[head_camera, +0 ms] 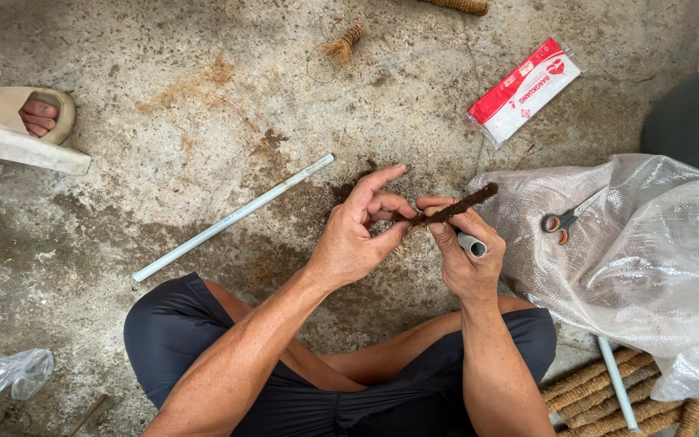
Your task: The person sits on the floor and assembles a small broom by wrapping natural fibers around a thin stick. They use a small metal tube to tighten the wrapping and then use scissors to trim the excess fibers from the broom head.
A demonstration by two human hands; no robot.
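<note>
Coir-wrapped pipe sits between your hands above your crossed legs: your right hand clamps its bare end to steady it, while your left hand pinches, apparently, the fibre tight. Scissors lie near on plastic sheeting.

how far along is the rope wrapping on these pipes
Done: several rope-wrapped sticks lie stacked at lower right. In hand: the left hand and right hand hold a brown fibre rope against a short grey pipe, little covered. Left: a long bare pipe on the concrete floor.
</note>
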